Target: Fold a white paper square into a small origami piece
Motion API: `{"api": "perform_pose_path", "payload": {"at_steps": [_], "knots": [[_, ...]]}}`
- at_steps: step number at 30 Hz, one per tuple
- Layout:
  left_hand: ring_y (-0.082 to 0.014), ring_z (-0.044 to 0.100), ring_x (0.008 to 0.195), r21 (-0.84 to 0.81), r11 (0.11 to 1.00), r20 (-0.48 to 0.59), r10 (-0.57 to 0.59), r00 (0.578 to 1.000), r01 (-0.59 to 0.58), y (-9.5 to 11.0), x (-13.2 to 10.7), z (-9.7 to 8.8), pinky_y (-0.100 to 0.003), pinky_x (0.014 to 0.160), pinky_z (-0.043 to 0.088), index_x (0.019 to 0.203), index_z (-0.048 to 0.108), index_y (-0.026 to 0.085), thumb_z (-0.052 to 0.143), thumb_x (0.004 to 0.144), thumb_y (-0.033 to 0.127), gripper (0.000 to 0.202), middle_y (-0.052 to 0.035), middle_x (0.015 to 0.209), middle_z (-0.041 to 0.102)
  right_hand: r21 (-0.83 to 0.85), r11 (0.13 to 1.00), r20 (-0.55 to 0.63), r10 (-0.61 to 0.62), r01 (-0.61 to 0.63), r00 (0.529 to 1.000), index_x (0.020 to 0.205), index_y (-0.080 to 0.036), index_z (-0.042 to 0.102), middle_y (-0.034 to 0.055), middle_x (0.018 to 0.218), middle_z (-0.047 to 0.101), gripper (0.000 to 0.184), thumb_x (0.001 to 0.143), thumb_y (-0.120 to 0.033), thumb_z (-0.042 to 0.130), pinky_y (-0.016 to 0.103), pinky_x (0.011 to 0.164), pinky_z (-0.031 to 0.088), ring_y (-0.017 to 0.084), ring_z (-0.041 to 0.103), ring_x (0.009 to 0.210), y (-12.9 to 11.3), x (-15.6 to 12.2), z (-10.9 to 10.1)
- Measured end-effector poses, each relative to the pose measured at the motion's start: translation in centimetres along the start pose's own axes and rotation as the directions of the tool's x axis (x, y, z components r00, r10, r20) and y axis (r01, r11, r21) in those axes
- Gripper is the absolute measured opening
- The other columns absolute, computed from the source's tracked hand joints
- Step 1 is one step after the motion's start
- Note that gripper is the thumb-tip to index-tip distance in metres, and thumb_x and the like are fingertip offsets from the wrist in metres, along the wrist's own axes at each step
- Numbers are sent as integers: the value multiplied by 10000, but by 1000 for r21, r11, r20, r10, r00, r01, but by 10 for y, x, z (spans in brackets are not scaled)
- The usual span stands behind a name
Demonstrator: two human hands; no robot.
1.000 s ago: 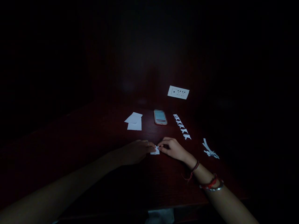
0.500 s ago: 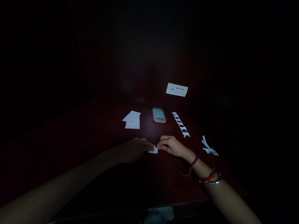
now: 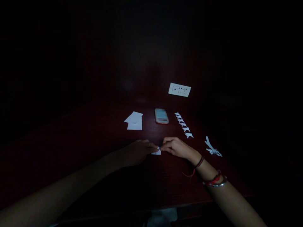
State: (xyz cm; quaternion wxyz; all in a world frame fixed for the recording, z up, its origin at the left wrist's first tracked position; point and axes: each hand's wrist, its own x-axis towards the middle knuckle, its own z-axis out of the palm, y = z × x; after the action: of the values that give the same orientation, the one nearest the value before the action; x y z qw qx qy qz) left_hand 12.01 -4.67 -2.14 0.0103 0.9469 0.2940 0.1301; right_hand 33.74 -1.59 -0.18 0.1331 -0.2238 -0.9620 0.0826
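A small piece of white paper (image 3: 157, 153) lies on the dark red table between my two hands. My left hand (image 3: 139, 152) presses its fingertips onto the paper from the left, covering part of it. At the paper's upper right edge, my right hand (image 3: 176, 147) is closed in a pinch, thumb and forefinger together. Folded white paper pieces (image 3: 183, 125) form a slanting row beyond my right hand. Farther right, several narrow paper strips (image 3: 213, 151) lie in a loose pile.
Two overlapping sheets of white paper (image 3: 134, 125) rest beyond my left hand. A phone-like device with a blurred bluish screen (image 3: 161, 115) lies at the back. Behind it, a white socket panel (image 3: 179, 90) is on the wall. The surroundings are very dark.
My right hand has shifted slightly right, its fingertips still at the paper's edge. My left hand stays on the paper. The view has tilted a little.
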Motion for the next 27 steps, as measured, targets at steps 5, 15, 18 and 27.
{"api": "perform_pose_path", "payload": {"at_steps": [5,15,18,27], "knots": [[-168,414,973,0,1000,-12,-2,1000,2,1,-2,-7,-302,807,316,1155,378,268,370,692,-4,538,3,1142,455,-1,1000,-9,19,-19,1000,891,-180,610,21,812,540,215,767,-129,442,185,665,376,88,501,720,-7,2,-8],[-173,426,929,29,999,-28,33,999,-32,-5,-3,-9,-306,755,337,1161,371,271,364,689,-11,549,-3,1135,459,-237,971,60,11,4,998,919,-216,601,16,797,540,259,743,-123,435,201,625,350,100,489,687,-18,5,-12],[-174,423,948,22,1000,-24,16,1000,-16,-3,-5,-12,-308,776,332,1156,376,264,372,682,-9,547,-2,1141,456,-244,970,65,27,-10,998,886,-196,612,17,787,545,237,730,-129,445,209,646,355,108,493,694,-17,3,-14],[-149,408,1008,-227,974,-62,-32,998,18,-8,-9,-17,-303,885,277,1149,359,235,343,730,21,471,-7,1112,467,-69,996,-26,63,-65,998,1019,-192,544,21,859,524,271,773,-236,438,198,679,378,99,498,728,-20,5,-15]]}}
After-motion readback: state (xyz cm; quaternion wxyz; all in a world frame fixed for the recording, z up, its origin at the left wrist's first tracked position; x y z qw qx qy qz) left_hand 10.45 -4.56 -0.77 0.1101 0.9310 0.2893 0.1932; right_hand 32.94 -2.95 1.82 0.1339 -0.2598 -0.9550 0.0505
